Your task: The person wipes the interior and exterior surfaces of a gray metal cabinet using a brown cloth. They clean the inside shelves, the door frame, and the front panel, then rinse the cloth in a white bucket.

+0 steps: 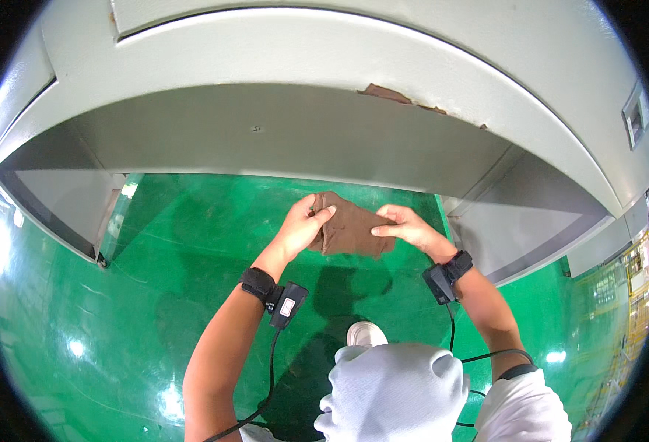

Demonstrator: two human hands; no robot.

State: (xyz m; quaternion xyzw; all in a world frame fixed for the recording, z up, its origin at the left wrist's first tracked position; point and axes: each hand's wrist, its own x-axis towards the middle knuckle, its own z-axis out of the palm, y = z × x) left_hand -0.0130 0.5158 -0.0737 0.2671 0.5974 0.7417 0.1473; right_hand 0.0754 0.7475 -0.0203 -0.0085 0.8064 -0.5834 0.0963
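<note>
A folded brown cloth [354, 227] is stretched between my two hands, above the green floor and in front of the grey metal cabinet. My left hand [301, 227] grips its left edge, thumb on top and fingers underneath. At the opposite edge, my right hand [407, 227] pinches the cloth between thumb and fingers. The fingers behind the cloth are partly hidden. A black strap with a small box sits on each wrist, each with a cable running back along the arm.
Before me stands the large grey cabinet [295, 136], with a recess open to the floor and chipped paint along its upper edge [387, 93]. The glossy green floor [148, 295] spreads below. My white shoe [366, 334] shows under me. Yellow fencing [637, 295] appears far right.
</note>
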